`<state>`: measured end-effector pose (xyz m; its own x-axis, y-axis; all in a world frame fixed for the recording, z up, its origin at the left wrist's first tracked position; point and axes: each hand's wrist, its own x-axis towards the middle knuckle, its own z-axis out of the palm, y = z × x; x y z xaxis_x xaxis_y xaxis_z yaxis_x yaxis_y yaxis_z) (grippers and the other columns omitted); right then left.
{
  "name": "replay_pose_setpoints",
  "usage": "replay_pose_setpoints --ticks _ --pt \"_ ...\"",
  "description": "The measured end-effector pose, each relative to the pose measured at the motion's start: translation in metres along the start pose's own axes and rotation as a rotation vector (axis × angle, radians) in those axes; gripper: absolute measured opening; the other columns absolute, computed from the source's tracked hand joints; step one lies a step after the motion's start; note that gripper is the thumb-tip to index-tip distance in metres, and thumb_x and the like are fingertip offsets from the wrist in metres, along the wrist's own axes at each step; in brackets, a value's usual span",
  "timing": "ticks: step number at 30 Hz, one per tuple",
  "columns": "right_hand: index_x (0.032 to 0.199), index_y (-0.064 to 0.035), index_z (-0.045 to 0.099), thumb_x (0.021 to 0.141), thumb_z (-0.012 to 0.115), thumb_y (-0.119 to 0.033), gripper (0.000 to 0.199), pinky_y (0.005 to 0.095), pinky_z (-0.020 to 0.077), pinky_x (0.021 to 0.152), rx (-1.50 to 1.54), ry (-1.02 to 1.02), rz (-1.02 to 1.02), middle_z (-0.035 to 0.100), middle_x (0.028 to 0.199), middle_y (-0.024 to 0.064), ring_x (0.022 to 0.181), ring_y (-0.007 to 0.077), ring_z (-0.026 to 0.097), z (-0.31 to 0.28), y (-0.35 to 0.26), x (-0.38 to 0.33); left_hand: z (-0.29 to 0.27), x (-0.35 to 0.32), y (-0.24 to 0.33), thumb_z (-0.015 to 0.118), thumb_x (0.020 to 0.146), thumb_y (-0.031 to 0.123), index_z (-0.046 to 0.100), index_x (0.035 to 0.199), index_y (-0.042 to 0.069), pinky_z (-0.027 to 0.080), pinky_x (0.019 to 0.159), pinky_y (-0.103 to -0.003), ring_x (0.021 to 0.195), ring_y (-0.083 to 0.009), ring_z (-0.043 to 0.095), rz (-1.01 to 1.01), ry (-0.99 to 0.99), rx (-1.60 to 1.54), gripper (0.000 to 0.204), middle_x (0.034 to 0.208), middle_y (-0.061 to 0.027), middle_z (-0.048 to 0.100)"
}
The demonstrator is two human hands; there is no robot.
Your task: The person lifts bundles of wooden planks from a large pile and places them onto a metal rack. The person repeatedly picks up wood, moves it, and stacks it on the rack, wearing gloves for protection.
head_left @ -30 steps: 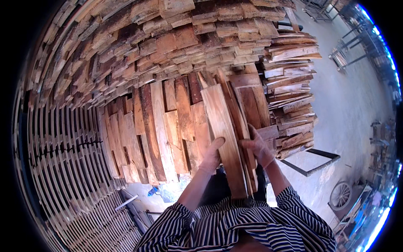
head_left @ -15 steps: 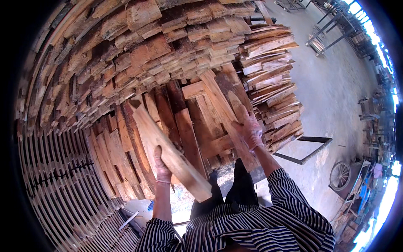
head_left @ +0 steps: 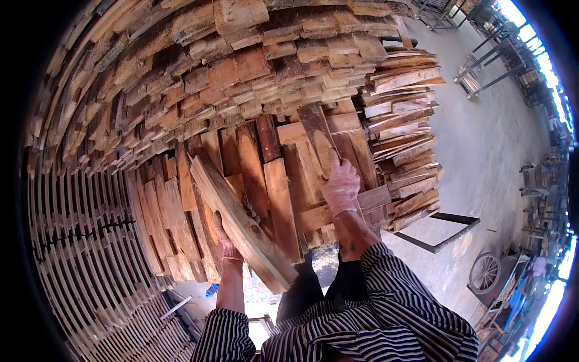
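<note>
My left hand (head_left: 227, 246) is closed on the near-left edge of a thick, pale wooden board (head_left: 244, 226), with the thumb lying on its upper face. That board slants from the pile's left part down toward my legs. To the right, my right hand (head_left: 342, 187) is wrapped round a narrower board (head_left: 317, 130) with a dark brown face and a paler patch near the fingers. It points away from me, over the loose boards (head_left: 282, 199) lying on the pile. Its near end is mostly hidden by my hand and forearm.
A tall stack of boards (head_left: 241, 66) rises at the far side. More split pieces (head_left: 407, 120) are piled at the right, and spaced slats (head_left: 78, 241) stand at the left. A dark metal frame (head_left: 452, 232) and a spoked wheel (head_left: 485, 271) are on the right.
My right hand has moved left, turning the board so a dark face shows where a pale one did. My left hand still grips its board, now tilted slightly differently. The view has shifted a little.
</note>
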<state>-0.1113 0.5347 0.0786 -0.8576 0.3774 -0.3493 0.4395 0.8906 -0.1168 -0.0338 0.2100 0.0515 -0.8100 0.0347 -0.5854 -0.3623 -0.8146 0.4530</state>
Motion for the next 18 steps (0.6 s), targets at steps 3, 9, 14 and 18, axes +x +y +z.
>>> replay_pose_setpoints --ticks 3,9,14,18 --pt "0.163 -0.0313 0.029 0.081 0.084 -0.04 0.099 0.046 0.0465 0.11 0.003 0.113 -0.024 0.045 0.154 0.015 0.14 0.0361 0.047 0.015 -0.006 -0.007 0.0 0.0 -0.006 0.067 0.082 0.076 0.064 0.126 0.003 0.061 0.076 -0.05 0.087 -0.0369 0.07 -0.04 -0.146 -0.04 0.085 0.107 -0.019 0.072" --pt "0.163 -0.0233 0.029 0.083 0.082 -0.035 0.097 0.0525 0.0478 0.108 0.056 0.119 -0.125 0.036 0.162 0.0196 0.141 0.0429 0.045 0.036 0.002 -0.025 -0.003 -0.007 -0.006 0.071 0.079 0.076 0.064 0.127 0.005 0.061 0.076 -0.05 0.091 -0.0356 0.07 0.015 -0.027 -0.008 0.086 0.108 -0.0173 0.071" --pt "0.164 -0.0212 0.029 0.091 0.071 -0.041 0.087 0.052 0.045 0.111 0.071 0.086 -0.043 0.04 0.161 0.0199 0.142 0.042 0.046 0.024 -0.016 -0.027 -0.01 -0.009 -0.005 0.069 0.082 0.075 0.064 0.128 0.007 0.061 0.079 -0.05 0.092 -0.0357 0.069 0.068 0.017 -0.043 0.082 0.11 -0.0164 0.071" --pt "0.163 -0.0175 0.032 0.099 0.058 -0.042 0.074 0.0533 0.0424 0.112 0.164 0.063 -0.073 0.043 0.16 0.0242 0.143 0.0417 0.047 0.022 -0.046 -0.041 -0.037 0.008 -0.01 0.067 0.082 0.075 0.064 0.127 0.006 0.06 0.081 -0.051 0.093 -0.0354 0.068 0.071 0.075 -0.053 0.082 0.109 -0.0168 0.07"
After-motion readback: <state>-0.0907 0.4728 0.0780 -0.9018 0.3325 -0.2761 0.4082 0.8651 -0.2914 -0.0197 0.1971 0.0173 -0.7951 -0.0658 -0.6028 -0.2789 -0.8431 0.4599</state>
